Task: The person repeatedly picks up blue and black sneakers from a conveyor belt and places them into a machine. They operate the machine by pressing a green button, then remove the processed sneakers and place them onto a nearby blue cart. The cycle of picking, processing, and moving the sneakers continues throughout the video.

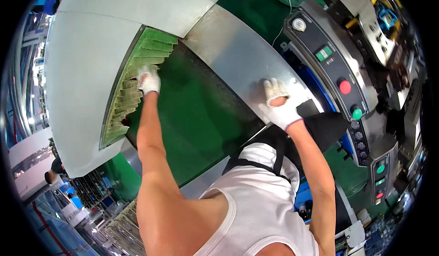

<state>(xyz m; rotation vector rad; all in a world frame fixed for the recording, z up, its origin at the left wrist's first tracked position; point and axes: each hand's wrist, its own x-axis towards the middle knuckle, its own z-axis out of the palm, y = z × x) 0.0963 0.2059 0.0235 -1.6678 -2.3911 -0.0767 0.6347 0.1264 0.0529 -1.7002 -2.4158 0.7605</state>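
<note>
Close under the lens sat the person's own shoulder and white sleeveless shirt (pixel 256 210), dark apron straps (pixel 276 157) crossing it, and both bare forearms ran up and away from there. Out went the left hand (pixel 148 80), gloved in white, right to the row of green boards (pixel 137 80) standing on edge in a fanned line at the mouth of the big pale grey hood (pixel 82 77). Its fingers were curled down onto the top edges of a few boards about midway along the row; whether they actually pinched one or only pressed on it, I couldn't tell from that angle. Over on the other side the right hand (pixel 279 102), same white glove with a hole worn in the back, lay flat and spread on the steel side rail (pixel 238 54), gripping nothing, just bracing. Between the two hands stretched the dark green conveyor belt (pixel 196 114). Off to the right stood a control panel (pixel 336 70) with red and green buttons. By my read, the step in hand was working the boards at the hood's opening, sorting or lifting them from the row. Next would call for a clean pinch on one board's edge without dragging its neighbours, the braced hand steadying the reach.
</note>
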